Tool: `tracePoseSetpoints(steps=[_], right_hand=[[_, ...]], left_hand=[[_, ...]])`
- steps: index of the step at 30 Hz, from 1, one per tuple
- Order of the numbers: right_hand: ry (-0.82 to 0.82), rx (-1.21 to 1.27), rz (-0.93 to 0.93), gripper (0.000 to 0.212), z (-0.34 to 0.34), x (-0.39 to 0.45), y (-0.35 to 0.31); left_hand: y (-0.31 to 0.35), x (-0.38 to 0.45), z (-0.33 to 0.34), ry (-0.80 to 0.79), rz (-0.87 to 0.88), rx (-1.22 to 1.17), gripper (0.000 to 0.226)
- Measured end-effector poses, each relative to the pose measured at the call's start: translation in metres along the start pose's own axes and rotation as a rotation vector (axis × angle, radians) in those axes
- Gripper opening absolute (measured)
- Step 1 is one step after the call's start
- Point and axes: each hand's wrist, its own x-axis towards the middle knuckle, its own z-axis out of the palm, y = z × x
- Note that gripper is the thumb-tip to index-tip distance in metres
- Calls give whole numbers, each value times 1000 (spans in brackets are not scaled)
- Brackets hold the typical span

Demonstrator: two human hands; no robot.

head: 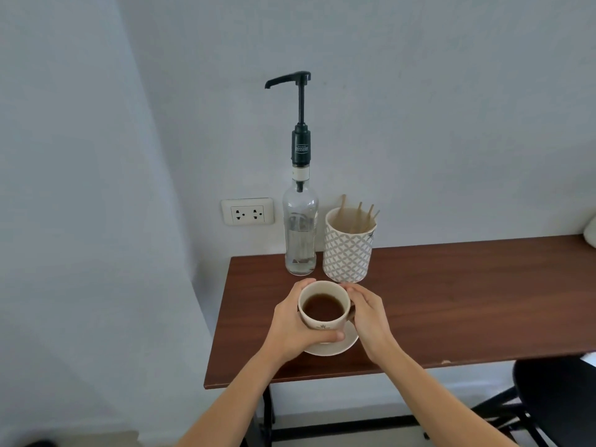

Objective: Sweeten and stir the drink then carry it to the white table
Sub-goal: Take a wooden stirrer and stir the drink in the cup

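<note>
A cream ceramic cup filled with dark brown drink stands on a round cream saucer, near the left front part of the dark brown wooden table. Both hands are around this cup. The left hand wraps the left side of the cup, with the thumb lying across the lower front wall and the fingers curved behind the rim. The right hand is pressed against the right side, where the handle seems to be, and its fingers reach to the back of the rim. So each hand is closed on the cup, not spread wide. I cannot tell if the cup is lifted from the saucer or resting on it.

Just behind the cup, close to the wall, stands a tall clear glass bottle with a black pump dispenser on top; the spout points to the left. The bottle holds only a little clear liquid at the bottom. Just beside it on the right is a white and grey patterned ceramic holder, and several thin wooden stirring sticks lean inside it. The holder is very near the right hand's fingertips.

On the pale wall, left of the bottle, there is a white double power socket. A black chair is partly visible at the lower right corner, under the table edge.
</note>
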Motion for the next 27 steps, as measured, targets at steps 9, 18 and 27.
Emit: tracePoseSetpoints(steps=[9,18,27], right_hand=[[202,-320,-230,18,-14,15,-23],[150,-628,-390,12,-39,86,-82],[294,-627,-589,8,-42,88,-125]], left_hand=[[-9,-3,7,9,-55,99,113],[-16,-7,10,63,-45,165,104],[-15,-7,8,46,-44,171,98]])
